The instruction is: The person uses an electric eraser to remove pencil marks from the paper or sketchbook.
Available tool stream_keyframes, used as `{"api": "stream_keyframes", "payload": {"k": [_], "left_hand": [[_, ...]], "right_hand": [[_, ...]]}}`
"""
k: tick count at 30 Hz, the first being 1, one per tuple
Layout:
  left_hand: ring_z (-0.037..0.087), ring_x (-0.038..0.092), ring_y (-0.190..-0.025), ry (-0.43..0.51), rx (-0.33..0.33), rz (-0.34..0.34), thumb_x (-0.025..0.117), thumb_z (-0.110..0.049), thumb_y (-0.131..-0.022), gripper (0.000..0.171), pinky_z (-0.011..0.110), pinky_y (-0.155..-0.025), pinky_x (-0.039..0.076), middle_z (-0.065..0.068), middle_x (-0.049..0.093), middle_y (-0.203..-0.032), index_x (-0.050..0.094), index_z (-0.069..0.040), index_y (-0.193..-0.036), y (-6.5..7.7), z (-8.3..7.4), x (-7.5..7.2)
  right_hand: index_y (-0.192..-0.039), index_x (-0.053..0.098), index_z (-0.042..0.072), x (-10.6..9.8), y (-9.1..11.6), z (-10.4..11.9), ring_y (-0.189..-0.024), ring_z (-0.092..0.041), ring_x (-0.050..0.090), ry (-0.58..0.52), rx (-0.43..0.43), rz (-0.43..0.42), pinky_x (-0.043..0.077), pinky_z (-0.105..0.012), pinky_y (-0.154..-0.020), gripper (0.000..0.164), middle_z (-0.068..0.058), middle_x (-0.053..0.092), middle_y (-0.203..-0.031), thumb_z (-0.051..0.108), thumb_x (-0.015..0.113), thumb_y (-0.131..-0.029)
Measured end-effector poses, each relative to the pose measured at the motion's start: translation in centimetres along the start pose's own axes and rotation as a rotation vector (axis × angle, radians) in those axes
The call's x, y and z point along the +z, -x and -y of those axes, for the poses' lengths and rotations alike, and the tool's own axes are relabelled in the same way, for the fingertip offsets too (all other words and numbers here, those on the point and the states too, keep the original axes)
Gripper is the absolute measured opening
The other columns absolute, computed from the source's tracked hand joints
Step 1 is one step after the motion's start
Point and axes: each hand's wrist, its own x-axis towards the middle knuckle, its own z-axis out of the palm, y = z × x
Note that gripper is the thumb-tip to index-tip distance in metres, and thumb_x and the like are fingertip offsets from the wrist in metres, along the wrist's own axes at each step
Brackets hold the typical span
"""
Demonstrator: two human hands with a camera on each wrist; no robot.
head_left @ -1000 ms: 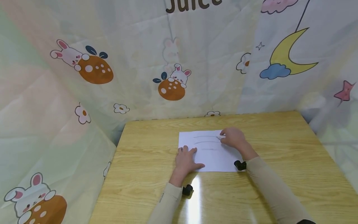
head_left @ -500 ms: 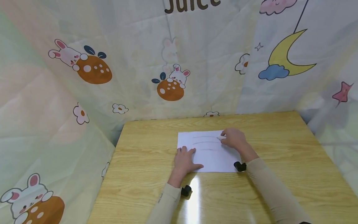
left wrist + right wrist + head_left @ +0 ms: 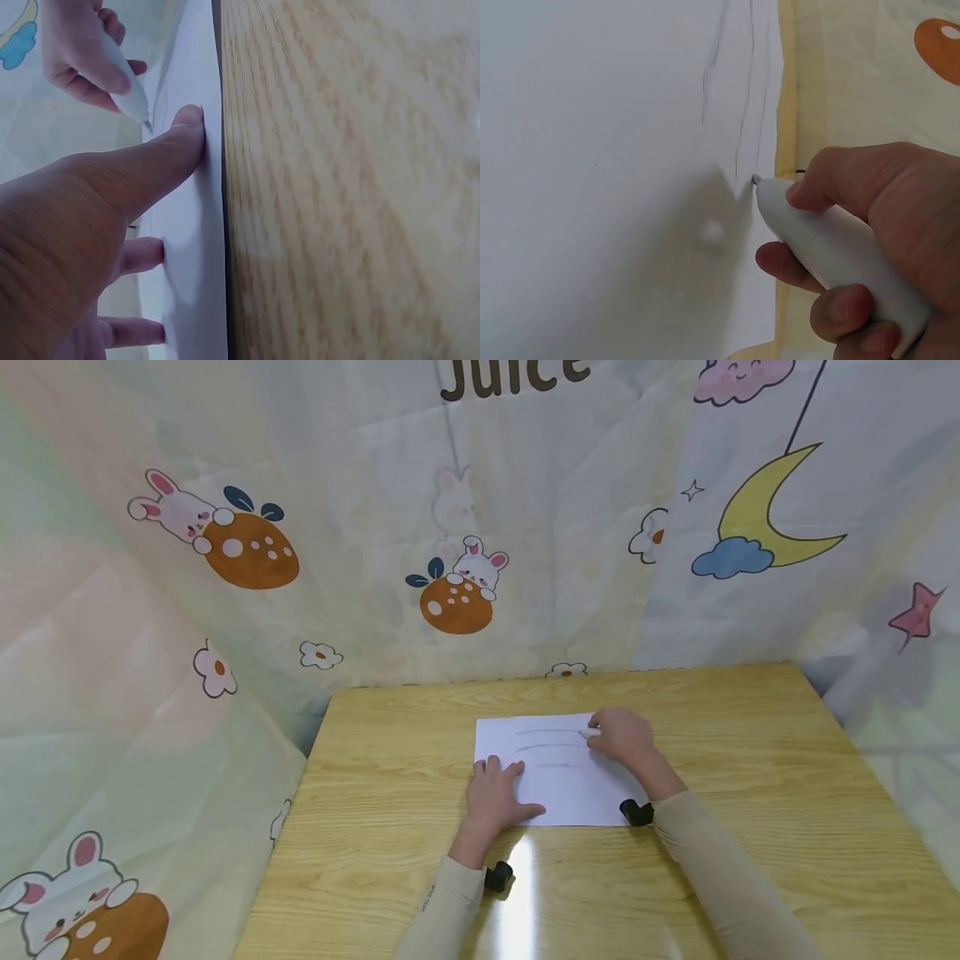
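A white sheet of paper (image 3: 570, 793) lies on the wooden table, with three thin grey lines running across its upper half. My left hand (image 3: 495, 795) presses on the sheet's left side, fingers spread and thumb out along the near edge. In my right hand (image 3: 626, 739), a thick white pen-shaped tool (image 3: 840, 251) is gripped between thumb and curled fingers. Its small metal tip (image 3: 755, 180) is right at the end of the topmost line, near the sheet's far edge. The left wrist view shows the left thumb (image 3: 176, 142) lying on the paper.
The wooden table (image 3: 397, 752) reaches around the sheet on all sides. Behind it hangs a printed cloth (image 3: 360, 527) with rabbits, a moon and flowers, and it continues along both sides. Black wrist cameras (image 3: 498, 877) sit at both cuffs.
The head view has shifted slightly. My right hand keeps the tool at the end of the top line, with its wrist a little lower. The left hand stays put on the paper.
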Motion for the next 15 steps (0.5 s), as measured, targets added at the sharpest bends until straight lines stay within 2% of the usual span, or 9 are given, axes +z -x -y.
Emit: {"api": "stream_keyframes", "payload": {"k": [3, 8, 15], "left_hand": [[0.032, 0.043, -0.106, -0.007, -0.003, 0.004, 0.070, -0.078, -0.063, 0.087, 0.035, -0.065, 0.049, 0.013, 0.049, -0.115, 0.059, -0.029, -0.133, -0.02, 0.03, -0.04], [0.032, 0.043, -0.105, -0.005, 0.005, 0.002, 0.069, -0.079, -0.063, 0.087, 0.034, -0.062, 0.048, 0.013, 0.049, -0.115, 0.059, -0.029, -0.134, 0.07, 0.11, -0.09], [0.033, 0.043, -0.108, 0.012, 0.004, 0.015, 0.070, -0.077, -0.063, 0.088, 0.037, -0.073, 0.048, 0.013, 0.050, -0.117, 0.059, -0.028, -0.135, 0.06, -0.13, -0.10]], "right_hand": [[-0.112, 0.073, 0.007, -0.06, 0.19, 0.06, -0.065, -0.020, 0.053, -0.019, 0.004, 0.012, 0.039, -0.030, -0.044, 0.034, -0.016, 0.068, -0.112, 0.022, 0.069, -0.082], [-0.112, 0.073, 0.008, 0.19, 0.46, -0.19, -0.064, -0.021, 0.053, -0.008, 0.016, -0.014, 0.039, -0.031, -0.044, 0.033, -0.014, 0.069, -0.109, 0.021, 0.068, -0.082], [-0.111, 0.073, 0.007, -0.04, 0.69, -0.66, -0.070, -0.022, 0.055, -0.024, 0.018, -0.003, 0.041, -0.030, -0.045, 0.033, -0.017, 0.068, -0.110, 0.021, 0.069, -0.082]]}}
